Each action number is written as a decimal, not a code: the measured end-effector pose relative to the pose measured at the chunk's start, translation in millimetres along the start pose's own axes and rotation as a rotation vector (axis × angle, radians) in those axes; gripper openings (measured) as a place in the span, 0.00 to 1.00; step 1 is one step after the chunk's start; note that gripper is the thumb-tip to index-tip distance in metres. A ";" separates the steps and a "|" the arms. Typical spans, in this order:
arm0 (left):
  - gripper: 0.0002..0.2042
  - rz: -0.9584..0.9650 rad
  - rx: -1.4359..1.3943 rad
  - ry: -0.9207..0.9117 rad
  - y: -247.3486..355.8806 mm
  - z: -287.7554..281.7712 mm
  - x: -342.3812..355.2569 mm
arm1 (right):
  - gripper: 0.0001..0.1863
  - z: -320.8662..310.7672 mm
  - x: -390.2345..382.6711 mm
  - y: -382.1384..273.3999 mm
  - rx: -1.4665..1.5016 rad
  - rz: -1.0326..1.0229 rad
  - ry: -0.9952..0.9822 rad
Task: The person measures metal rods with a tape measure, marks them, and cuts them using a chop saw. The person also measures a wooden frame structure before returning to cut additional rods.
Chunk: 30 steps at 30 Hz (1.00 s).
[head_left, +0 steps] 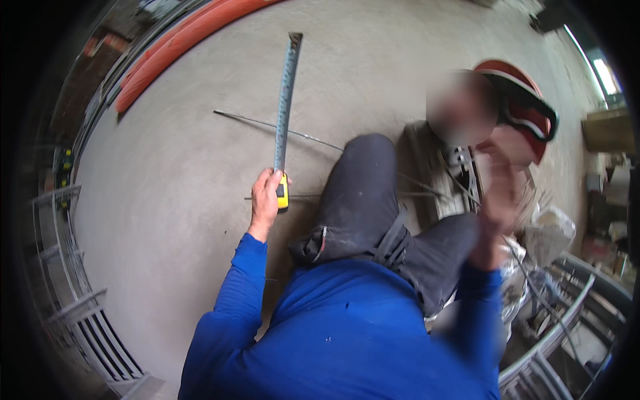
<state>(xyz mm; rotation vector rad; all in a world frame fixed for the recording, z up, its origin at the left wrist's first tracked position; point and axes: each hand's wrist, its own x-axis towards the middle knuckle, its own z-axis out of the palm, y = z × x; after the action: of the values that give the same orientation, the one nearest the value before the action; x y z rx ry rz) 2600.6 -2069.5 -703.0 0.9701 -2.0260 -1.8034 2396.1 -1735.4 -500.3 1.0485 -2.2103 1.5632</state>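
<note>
L hand (265,200) has its grip closed firmly round a yellow tape measure (283,193), just L of the person's L thigh (353,200), w/ the blade (287,93) extended fwd & crossing over a thin metal rod (248,120). R hand (499,193) is blurred, nr the red-guarded cut-off saw (525,143); can't tell its grip's opening or contents.

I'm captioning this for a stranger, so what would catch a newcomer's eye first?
Probably the yellow tape measure in the left hand, its blade stretched out toward the top of the picture. Next come the red machine with a black handle at upper right, beyond the blurred right hand, and the long orange-red tubes at upper left.
</note>
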 end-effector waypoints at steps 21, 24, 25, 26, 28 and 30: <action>0.15 0.141 0.948 -0.352 -44.2 41.1 138.0 | 0.13 -10.9 -49.4 144.7 0.117 0.721 0.438; 0.15 0.206 0.960 -0.489 -50.5 80.0 167.8 | 0.26 82.6 -108.1 230.9 0.046 1.275 0.005; 0.15 0.210 0.949 -0.558 -50.1 99.6 176.1 | 0.27 104.4 -127.8 243.2 0.059 1.330 -0.044; 0.15 0.238 0.886 -0.682 -48.4 119.7 181.2 | 0.29 124.8 -141.1 250.2 -0.013 1.336 -0.052; 0.16 0.171 0.890 -0.869 -40.0 153.4 182.0 | 0.27 151.2 -156.9 257.1 0.451 1.543 0.210; 0.17 0.158 0.942 -0.951 -34.0 186.9 172.4 | 0.20 161.9 -171.2 255.5 0.719 1.477 0.539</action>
<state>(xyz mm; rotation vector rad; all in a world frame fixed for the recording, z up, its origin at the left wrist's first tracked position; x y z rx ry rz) 2371.4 -2032.2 -812.2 -0.0272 -3.5463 -1.2574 2380.3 -1765.3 -846.2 -1.2624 -1.9107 2.7166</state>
